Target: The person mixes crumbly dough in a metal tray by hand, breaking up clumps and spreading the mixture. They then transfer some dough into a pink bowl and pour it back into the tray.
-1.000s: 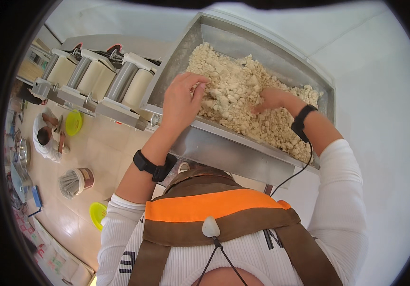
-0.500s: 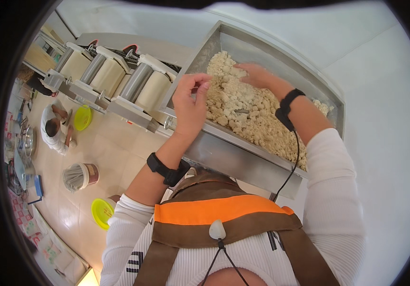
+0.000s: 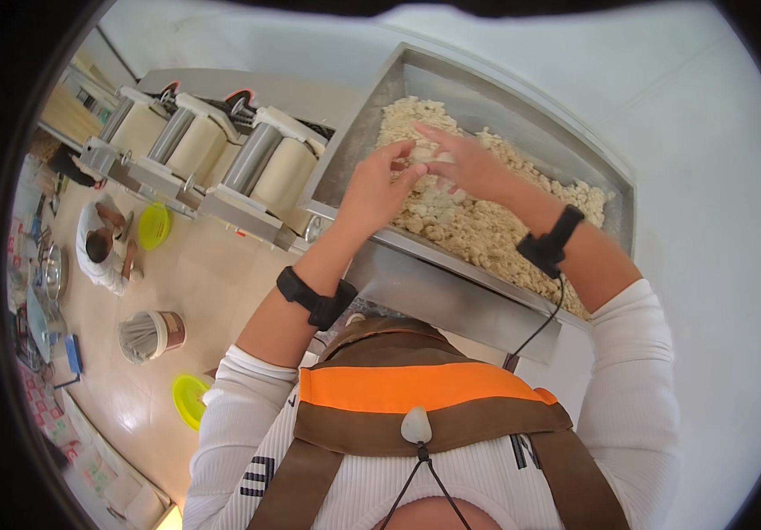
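Crumbly pale dough (image 3: 478, 231) lies in lumps in a steel trough (image 3: 610, 163) in front of me. Over its near-left part, my left hand (image 3: 379, 187) is open, its fingers bent and thumb stretched toward the other hand. My right hand (image 3: 471, 166) comes in from the right, fingers apart, with its forefinger pointing left. The fingertips of the two hands meet or overlap above the dough; whether they touch is hard to tell. I make out nothing held in either hand.
Left of the trough runs a machine with several rollers (image 3: 283, 181) carrying pale sheets. On the floor stand a bucket (image 3: 171, 325) of grey strips, a yellow-green basin (image 3: 155, 226) and another yellow-green container (image 3: 189, 402). A co-worker (image 3: 100, 245) is at the far left.
My right hand has lifted from the dough and moved left toward my left hand. My left hand has shifted slightly right and its fingers have opened out.
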The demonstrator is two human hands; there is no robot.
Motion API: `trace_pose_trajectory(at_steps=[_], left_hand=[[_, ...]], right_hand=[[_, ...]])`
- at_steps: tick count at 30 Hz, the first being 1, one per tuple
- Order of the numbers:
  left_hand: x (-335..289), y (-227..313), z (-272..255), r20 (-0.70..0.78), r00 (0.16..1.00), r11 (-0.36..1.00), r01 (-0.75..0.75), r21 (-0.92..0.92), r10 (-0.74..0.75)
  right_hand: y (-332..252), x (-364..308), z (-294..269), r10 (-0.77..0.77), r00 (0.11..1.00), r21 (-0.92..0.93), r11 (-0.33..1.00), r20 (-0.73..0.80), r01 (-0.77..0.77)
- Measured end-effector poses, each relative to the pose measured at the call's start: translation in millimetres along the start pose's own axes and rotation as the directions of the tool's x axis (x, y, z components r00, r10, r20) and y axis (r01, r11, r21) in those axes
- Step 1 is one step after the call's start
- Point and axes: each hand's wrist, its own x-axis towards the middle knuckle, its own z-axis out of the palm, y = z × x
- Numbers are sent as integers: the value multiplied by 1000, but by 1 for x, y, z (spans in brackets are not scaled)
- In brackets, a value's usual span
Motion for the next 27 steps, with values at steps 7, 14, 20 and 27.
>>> trace_pose_trajectory(at_steps=[7, 14, 20, 27], left_hand=[[7, -3, -6, 129, 983, 991, 134, -8, -132], [-1, 2, -4, -5, 999, 993, 37, 109, -36], [1, 1, -5, 11, 993, 978, 118, 171, -121], [2, -3, -1, 74, 984, 986, 157, 55, -161]], right_hand=[[-14, -10, 24, -208, 978, -369, 909, 5, 195], [-3, -34, 2, -118, 992, -185, 975, 34, 122], [17, -67, -18, 166, 986, -167, 971, -31, -169], [66, -86, -49, 192, 980, -548, 816, -44, -184]])
